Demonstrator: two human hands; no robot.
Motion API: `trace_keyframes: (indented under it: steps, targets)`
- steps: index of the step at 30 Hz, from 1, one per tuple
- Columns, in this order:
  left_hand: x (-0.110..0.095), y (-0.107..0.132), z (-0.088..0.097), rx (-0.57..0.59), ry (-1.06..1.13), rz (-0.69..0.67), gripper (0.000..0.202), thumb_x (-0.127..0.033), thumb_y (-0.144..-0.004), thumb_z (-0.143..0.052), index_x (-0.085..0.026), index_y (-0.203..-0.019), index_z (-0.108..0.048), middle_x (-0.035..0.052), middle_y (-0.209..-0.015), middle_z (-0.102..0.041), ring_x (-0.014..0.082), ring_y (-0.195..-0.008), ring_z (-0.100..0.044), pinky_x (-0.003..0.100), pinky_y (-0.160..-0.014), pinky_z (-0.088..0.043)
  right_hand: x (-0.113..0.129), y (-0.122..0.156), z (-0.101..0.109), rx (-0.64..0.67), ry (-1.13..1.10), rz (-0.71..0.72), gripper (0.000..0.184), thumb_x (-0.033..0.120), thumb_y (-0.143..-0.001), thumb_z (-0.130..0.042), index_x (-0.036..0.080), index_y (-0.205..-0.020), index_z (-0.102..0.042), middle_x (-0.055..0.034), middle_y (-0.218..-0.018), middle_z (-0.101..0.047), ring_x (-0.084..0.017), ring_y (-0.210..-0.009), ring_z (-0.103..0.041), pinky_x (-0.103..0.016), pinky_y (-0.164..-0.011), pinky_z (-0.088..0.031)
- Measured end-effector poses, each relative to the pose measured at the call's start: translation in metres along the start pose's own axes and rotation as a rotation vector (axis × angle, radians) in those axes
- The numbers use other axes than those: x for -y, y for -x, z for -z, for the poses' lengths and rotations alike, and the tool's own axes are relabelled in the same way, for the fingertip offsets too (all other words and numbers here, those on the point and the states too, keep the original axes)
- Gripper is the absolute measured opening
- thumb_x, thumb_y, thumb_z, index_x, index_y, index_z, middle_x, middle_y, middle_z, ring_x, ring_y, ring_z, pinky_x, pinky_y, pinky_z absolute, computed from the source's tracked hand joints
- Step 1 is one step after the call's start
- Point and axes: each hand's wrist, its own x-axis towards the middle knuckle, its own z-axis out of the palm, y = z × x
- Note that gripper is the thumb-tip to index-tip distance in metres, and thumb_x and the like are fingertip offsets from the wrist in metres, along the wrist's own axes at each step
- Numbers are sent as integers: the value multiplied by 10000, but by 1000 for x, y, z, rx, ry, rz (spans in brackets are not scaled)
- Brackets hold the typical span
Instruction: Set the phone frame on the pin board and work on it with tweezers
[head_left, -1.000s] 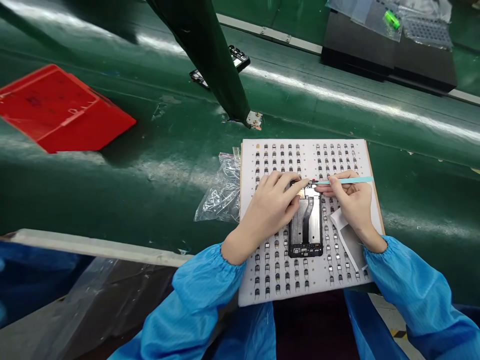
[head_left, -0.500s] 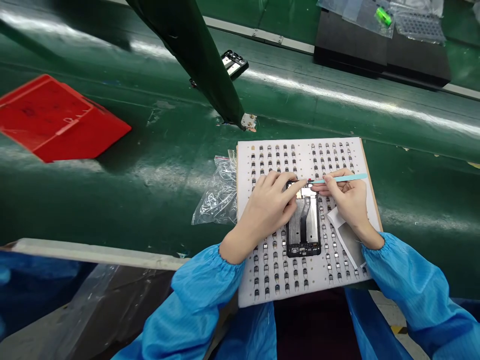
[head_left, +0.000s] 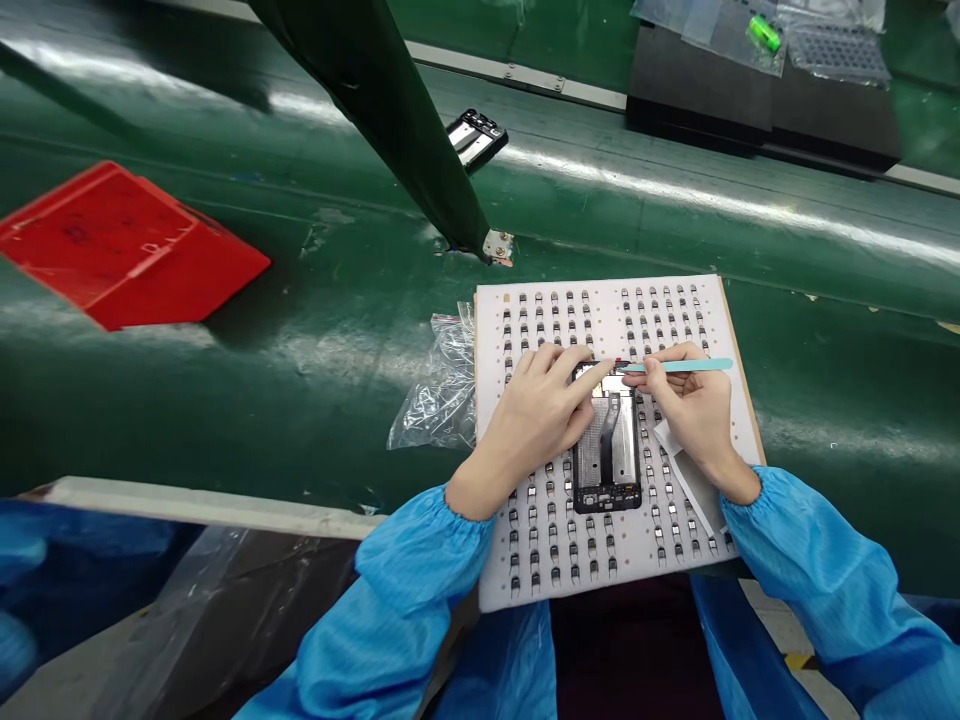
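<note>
An opened phone frame (head_left: 619,440), black-rimmed with silvery inside and a dark ribbon cable, lies on a white foam board (head_left: 491,590) set with rows of small parts. My left hand (head_left: 536,405) holds the frame at its upper left, index finger stretched to the top edge. In my right hand (head_left: 690,400) a pair of light blue tweezers (head_left: 701,365) is pinched, lying almost level. Their tips are at the frame's top edge, close to my left fingertip and a tiny red spot. Anything between the tips is too small to tell.
A clear plastic bag (head_left: 435,390) lies left of the board, white paper (head_left: 694,485) under my right wrist. A red bin (head_left: 135,250) stands at the left. Behind a dark green post (head_left: 420,140) is another phone frame (head_left: 478,140). Black boxes (head_left: 757,100) sit at the back right.
The tweezers have dropped slightly and turned more level, their tips now over the frame's top. The far phone frame has shifted right from behind the post. My left hand stays on the near frame.
</note>
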Motion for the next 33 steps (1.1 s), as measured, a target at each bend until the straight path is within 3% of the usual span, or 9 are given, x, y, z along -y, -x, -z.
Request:
trace_keyframes:
  steps: [10, 18, 33]
  targets:
    - [0, -1, -1, -22, -18, -6, 423, -95, -1023, -559, -164, -1431, -645, 149, -1258, -712, 303, -1054, -620, 448, -854, -553, 8, 1, 1, 38, 272, 223, 153, 355, -1124, -662, 238, -1028, -689, -19, -953, -781, -228, -891, -808, -329, -686, -682]
    - [0, 2, -5, -20, -3, 5, 413, -99, -1030, -553, -144, -1427, -656, 154, -1277, -716, 313, -1079, -618, 459, -871, -560, 8, 0, -2, 35, 363, 366, 93, 235, -1114, -642, 225, -1033, -686, 1, -963, -787, -194, -865, -800, -282, -649, -637]
    - [0, 2, -8, -28, -6, 14, 433, -97, -1026, -548, -145, -1439, -667, 148, -1281, -717, 313, -1091, -618, 471, -905, -572, 5, 0, -1, 40, 387, 392, 115, 248, -1118, -623, 217, -1025, -682, -9, -940, -788, -193, -824, -790, -305, -647, -609]
